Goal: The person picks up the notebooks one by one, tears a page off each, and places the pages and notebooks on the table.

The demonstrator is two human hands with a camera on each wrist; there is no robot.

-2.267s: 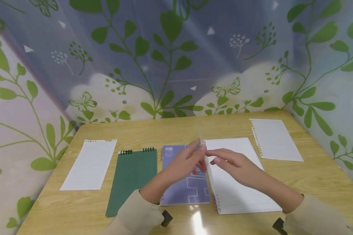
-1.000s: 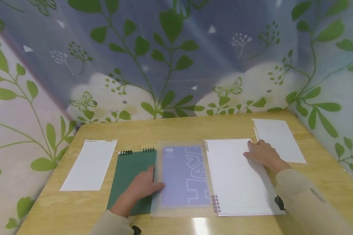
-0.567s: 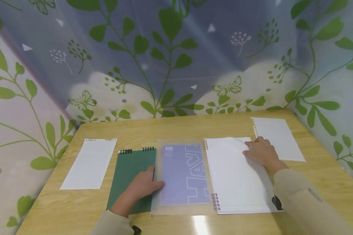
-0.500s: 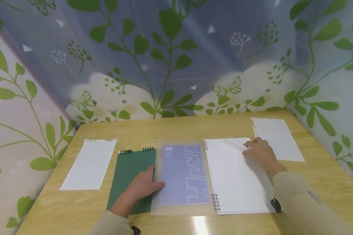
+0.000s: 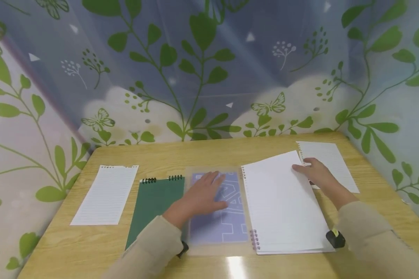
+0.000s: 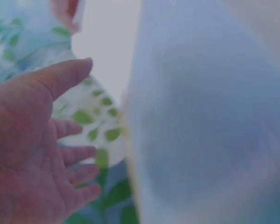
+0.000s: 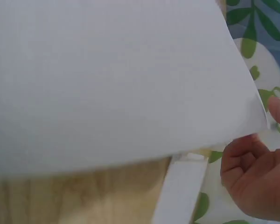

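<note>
A spiral-bound notebook (image 5: 283, 213) lies opened to white lined pages. My right hand (image 5: 319, 178) pinches the far right corner of its top page (image 7: 130, 93), which is raised off the pages beneath. In the right wrist view the corner sits between the thumb and curled fingers. To the left, the notebook's translucent cover (image 5: 216, 249) is folded over a purple notebook (image 5: 209, 228) with white outlined letters. My left hand (image 5: 200, 197) is over that cover, fingers straight and spread, holding nothing; the left wrist view shows its bare palm (image 6: 23, 163).
A green top-spiral notebook (image 5: 157, 209) lies beside the purple one, partly under my left forearm. Torn lined sheets rest at the far left (image 5: 104, 197) and back right (image 5: 329, 164). A patterned curtain (image 5: 209, 77) rises behind the wooden table (image 5: 195, 155).
The translucent cover was turned over to the left and laid down. My left hand then moved from its left edge to over its middle. My right hand has lifted the top page's far corner.
</note>
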